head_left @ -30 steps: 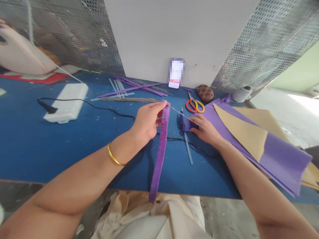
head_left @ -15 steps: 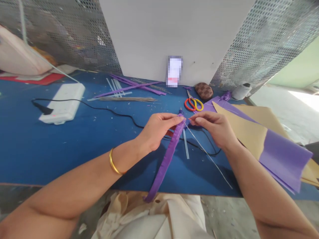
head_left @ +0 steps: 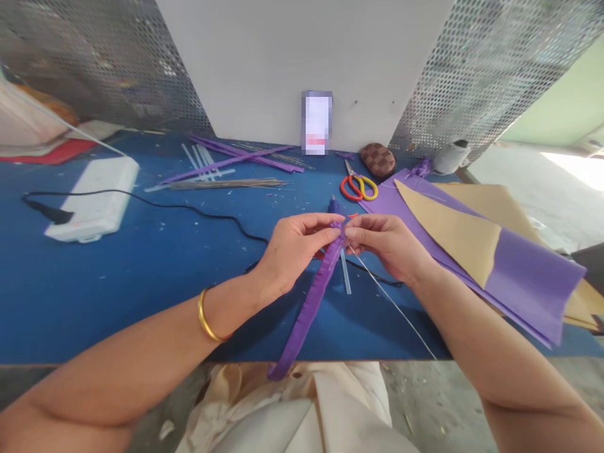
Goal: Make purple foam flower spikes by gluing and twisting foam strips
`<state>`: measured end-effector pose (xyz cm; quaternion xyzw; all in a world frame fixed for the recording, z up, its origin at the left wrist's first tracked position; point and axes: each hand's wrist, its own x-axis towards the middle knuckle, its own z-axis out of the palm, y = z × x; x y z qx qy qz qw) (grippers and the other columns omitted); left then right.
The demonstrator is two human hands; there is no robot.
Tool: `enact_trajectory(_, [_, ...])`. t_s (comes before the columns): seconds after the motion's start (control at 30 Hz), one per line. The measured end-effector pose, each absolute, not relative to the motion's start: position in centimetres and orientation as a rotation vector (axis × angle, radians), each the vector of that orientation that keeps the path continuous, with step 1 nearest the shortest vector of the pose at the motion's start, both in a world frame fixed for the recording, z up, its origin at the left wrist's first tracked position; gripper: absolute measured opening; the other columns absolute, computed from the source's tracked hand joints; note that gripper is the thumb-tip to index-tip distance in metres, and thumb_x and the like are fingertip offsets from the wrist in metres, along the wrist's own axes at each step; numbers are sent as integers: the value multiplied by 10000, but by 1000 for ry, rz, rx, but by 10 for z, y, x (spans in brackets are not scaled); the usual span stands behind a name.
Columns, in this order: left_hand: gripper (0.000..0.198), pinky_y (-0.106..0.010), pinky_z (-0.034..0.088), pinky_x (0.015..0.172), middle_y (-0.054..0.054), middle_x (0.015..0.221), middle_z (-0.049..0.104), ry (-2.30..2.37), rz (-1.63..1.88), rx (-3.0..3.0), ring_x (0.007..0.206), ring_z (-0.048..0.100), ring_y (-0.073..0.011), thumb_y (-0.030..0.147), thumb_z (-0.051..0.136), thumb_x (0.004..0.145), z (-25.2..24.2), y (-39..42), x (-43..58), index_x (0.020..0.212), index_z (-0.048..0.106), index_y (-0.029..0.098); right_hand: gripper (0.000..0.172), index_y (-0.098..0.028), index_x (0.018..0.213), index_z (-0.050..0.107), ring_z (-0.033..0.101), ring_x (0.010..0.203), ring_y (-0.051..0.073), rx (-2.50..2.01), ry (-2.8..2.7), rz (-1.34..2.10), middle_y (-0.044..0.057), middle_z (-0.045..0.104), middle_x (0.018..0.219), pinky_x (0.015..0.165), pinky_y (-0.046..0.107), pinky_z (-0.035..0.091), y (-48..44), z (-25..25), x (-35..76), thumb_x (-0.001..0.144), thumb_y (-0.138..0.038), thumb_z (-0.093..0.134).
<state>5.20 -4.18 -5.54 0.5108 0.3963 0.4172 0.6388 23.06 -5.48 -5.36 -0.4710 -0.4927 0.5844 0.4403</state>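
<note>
While the left grip (head_left: 293, 250) clamps the upper end of the purple strip (head_left: 311, 301) above the desk (head_left: 141, 277), the right grip (head_left: 392, 246) pinches that end too, presumably steadying it against the wire (head_left: 392, 294); the lower length dangles.

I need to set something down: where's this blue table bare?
Front left: broad patch between power strip, black cord, left forearm and front edge; narrower, speckled one between cord and wires. Crowded: right, under purple and tan sheets; further back, purple strips, scissors.
</note>
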Motion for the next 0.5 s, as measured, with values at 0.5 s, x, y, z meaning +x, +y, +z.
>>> enact_trajectory(0.5, [603,-241,491,653,7,696,699,926,858,1212,648,628,-130,245,793,696,-51,-46,51,1258,602,137,169,-159,829,715,617,585,83,-1111,-1202,1638,-11,666,683,554,203,500,-53,-52,239,690,-195,804])
